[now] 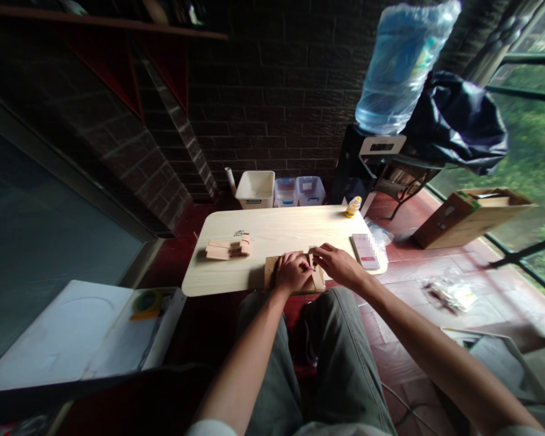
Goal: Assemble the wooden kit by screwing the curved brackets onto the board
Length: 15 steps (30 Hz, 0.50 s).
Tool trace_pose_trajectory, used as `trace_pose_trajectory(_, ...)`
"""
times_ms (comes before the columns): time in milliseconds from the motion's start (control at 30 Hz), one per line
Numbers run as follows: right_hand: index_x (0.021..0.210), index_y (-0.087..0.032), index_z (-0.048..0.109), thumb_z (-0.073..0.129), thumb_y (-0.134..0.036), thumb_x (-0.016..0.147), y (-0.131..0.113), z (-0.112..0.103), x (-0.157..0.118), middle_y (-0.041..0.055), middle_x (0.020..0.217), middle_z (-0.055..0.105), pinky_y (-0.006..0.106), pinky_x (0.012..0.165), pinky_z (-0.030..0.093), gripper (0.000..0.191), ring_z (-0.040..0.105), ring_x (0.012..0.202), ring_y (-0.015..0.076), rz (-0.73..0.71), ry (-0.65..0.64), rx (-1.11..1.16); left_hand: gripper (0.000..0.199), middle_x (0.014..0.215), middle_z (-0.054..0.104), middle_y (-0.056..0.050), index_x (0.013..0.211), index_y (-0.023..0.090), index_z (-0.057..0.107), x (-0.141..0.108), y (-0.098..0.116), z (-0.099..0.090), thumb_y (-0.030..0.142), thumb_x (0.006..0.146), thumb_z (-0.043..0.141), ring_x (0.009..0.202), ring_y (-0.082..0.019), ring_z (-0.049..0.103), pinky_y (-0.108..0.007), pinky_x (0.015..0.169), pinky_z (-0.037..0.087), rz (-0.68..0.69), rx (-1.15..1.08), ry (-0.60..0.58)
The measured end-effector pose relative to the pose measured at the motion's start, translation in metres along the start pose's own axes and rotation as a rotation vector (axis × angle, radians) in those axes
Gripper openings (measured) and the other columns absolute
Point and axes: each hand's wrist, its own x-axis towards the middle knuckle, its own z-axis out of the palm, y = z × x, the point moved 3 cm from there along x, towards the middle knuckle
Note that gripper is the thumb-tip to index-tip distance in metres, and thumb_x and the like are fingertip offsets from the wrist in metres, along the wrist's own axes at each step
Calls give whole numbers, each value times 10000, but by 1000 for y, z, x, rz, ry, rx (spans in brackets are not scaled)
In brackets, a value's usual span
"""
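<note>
A flat wooden block (270,276) lies at the near edge of the pale table. A narrower strip of light wood (318,278) crosses its right end. My left hand (292,270) grips the block from above, its thumb reaching toward the strip. Over the strip, my right hand (335,261) has its fingers closed together beside a small dark spot; what they hold is too small to make out. Several cut wooden pieces (220,249) sit together on the table's left part. Beyond them is a little group of small dark metal-looking parts (241,233).
The table (295,227) also carries a phone (366,251) at its right edge and a yellow-based clear bottle (353,207) behind. Plastic bins (255,188) stand past the far edge. A water dispenser (381,145) and cardboard box (475,215) are to the right, an open white case (77,339) left.
</note>
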Motion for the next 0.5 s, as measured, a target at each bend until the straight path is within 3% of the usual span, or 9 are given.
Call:
trace_pose_trajectory(133,1375,-259,575,436,-203,1038,5,8,-6,110,1297,629,367,943,538,368,668,1107,223,-60,73,100,153,1343,646,-8,773,283,700,0,-1,1,415,851,703,1321,-245,509,-462,1181,342,-14,1,-3)
trace_pose_trajectory(267,1511,-236,436,419,-116,985,13,18,-13,143,1454,515,432,1041,521,539,593,1258,247,-119,121,188,187,1332,653,-8,759,283,699,2,-2,2,445,852,694,1301,-250,528,-461,1170,357,-10,2,-8)
trace_pose_trajectory(367,1538,-228,394,403,-88,966,16,19,-16,155,1414,522,430,1005,540,589,614,1200,235,-145,135,245,181,1329,655,-4,777,289,705,2,-2,1,451,856,686,1294,-244,534,-451,1164,364,7,0,-8)
trace_pose_trajectory(500,1455,-236,504,430,-117,983,13,12,-16,127,1233,612,386,916,560,492,663,1030,209,-122,111,288,173,1332,655,4,786,297,706,2,-1,1,454,856,686,1300,-239,531,-454,1165,358,-5,-9,-15)
